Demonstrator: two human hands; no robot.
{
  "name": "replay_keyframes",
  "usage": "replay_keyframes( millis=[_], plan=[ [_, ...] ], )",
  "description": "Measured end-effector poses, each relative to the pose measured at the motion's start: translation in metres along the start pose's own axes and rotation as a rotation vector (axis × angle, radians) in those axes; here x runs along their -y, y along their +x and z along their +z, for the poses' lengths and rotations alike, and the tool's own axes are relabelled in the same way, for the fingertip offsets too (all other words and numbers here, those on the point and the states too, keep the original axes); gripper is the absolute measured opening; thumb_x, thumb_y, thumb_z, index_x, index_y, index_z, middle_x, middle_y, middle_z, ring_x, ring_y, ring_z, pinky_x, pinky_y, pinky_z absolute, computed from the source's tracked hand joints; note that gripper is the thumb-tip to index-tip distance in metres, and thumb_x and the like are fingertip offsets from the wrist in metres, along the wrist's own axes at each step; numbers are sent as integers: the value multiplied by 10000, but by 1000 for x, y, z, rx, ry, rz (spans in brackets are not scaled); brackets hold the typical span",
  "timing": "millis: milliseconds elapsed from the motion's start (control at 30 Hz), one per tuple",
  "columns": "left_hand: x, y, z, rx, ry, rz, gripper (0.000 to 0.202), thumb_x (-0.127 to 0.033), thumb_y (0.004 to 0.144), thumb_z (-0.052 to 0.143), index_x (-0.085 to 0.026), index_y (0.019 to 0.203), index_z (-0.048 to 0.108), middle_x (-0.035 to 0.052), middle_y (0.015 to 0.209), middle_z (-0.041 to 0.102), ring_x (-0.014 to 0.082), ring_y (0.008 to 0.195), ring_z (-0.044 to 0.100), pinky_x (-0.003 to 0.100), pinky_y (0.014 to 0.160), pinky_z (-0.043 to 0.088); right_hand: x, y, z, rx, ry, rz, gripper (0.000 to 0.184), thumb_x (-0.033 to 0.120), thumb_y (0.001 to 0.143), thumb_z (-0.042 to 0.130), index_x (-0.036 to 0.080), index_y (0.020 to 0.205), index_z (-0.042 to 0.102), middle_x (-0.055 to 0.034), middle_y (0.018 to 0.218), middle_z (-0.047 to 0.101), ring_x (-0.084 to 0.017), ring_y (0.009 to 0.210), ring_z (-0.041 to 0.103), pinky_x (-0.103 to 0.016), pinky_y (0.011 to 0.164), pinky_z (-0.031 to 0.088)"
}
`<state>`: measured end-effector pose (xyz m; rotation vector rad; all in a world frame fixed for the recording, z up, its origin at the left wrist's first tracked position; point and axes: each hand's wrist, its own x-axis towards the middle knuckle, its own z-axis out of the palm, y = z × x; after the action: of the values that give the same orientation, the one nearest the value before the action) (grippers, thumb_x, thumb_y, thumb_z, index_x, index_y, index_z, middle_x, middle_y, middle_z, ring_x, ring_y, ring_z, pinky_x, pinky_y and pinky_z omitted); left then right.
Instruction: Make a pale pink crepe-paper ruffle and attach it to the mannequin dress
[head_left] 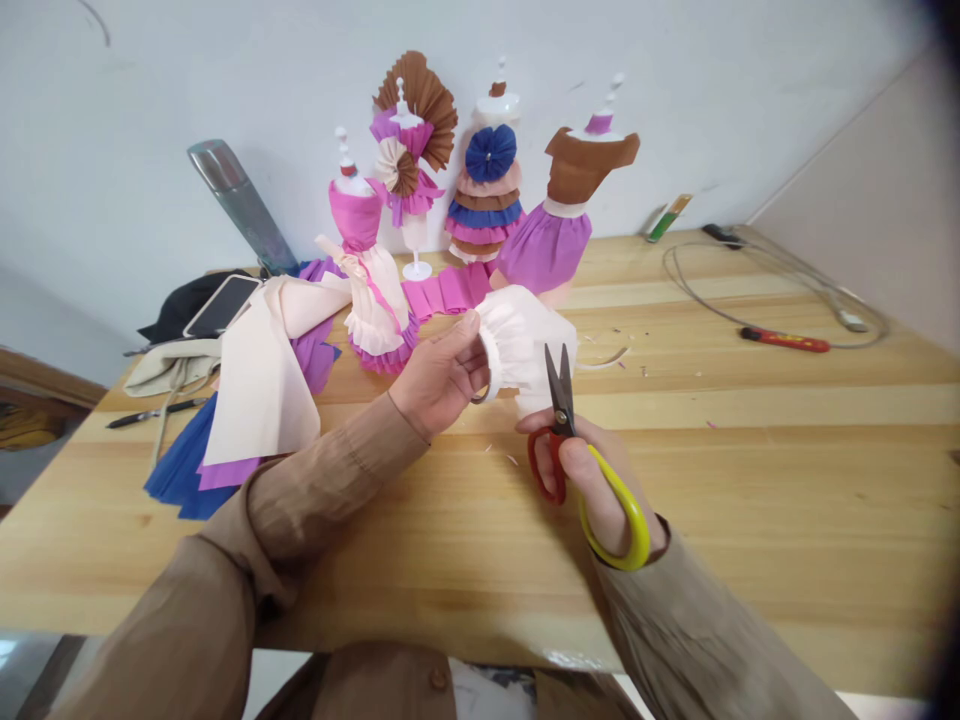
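My left hand (441,375) pinches a gathered piece of cream crepe paper (525,340) above the wooden table (750,480). My right hand (592,480) grips red-and-yellow-handled scissors (562,420), fingers through the loops. Their blades point up and lie against the lower edge of the cream paper, nearly closed. Both sleeves are tan.
Several small mannequins in crepe-paper dresses (480,190) stand at the back by the wall. Loose cream, purple and blue paper sheets (255,390) lie at the left, with a phone (221,305), a steel bottle (240,205) and a pen (150,414). A red screwdriver (784,341) and a cable (757,275) lie at the right.
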<state>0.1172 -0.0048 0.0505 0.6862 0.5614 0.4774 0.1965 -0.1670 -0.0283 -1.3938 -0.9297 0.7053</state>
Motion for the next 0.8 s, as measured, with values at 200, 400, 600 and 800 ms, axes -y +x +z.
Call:
replay_keyframes(
  millis=[200,400,600,800],
  plan=[
    [-4,0,-2,52,18,-32,224,-289,945,533,-127,900,681,40,750,720,123,696,671,240,694,539,1,-1,0,101,39,-6,541,677,871,475,174,1043,575,57,522,446,-109,427,398,-266,417,295],
    [-6,-1,-8,305,284,118,292,-365,680,809,-124,724,649,-10,599,595,68,500,520,190,486,397,2,-2,2,114,123,32,562,684,873,459,167,1053,586,54,496,439,-113,432,376,-274,430,275],
    [-6,2,-14,380,547,281,384,-478,649,817,-121,709,689,-14,567,532,60,511,435,221,509,322,9,1,3,137,138,-39,551,671,884,450,163,1039,594,39,495,467,-117,421,389,-273,409,272],
    [-7,3,-14,413,570,284,353,-440,634,833,-123,662,681,2,613,562,85,584,470,239,568,345,11,1,4,96,170,-57,474,620,893,474,180,1027,590,39,531,473,-115,450,421,-263,419,296]
  ],
)
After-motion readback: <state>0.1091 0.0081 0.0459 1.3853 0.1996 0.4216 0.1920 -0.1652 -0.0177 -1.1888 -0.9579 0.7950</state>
